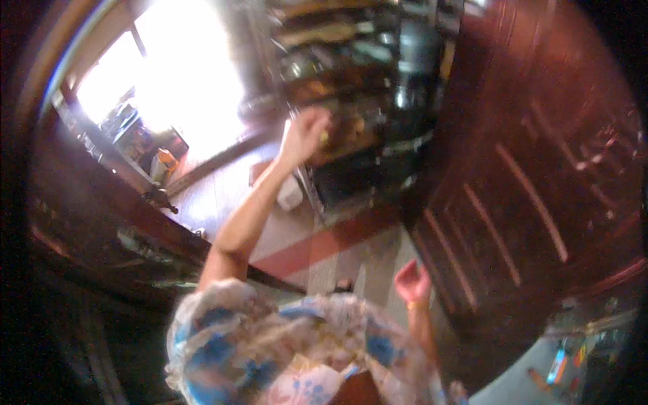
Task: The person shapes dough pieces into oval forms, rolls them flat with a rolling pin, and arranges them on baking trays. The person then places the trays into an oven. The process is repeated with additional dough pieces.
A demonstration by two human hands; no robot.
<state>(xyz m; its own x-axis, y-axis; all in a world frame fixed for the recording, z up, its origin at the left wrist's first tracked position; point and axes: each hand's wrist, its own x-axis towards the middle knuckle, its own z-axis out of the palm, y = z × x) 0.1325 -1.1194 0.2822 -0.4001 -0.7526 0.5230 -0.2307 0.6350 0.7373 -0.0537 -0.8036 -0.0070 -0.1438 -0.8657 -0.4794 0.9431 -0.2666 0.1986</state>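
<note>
My left hand reaches forward at the upper middle of the view, its fingers bent, beside a dark shelving unit crowded with blurred items. A small yellow thing shows at its fingers; whether the hand holds it cannot be told. Lower down on the right, my right hand hangs over the floor with its fingers curled, near dark red wooden panels. Blur hides whether anything is in it.
A bright doorway or window lies at upper left, with an orange item near it. A red strip crosses the floor. A pale surface at lower right bears small colourful items. A white object stands beside the shelving.
</note>
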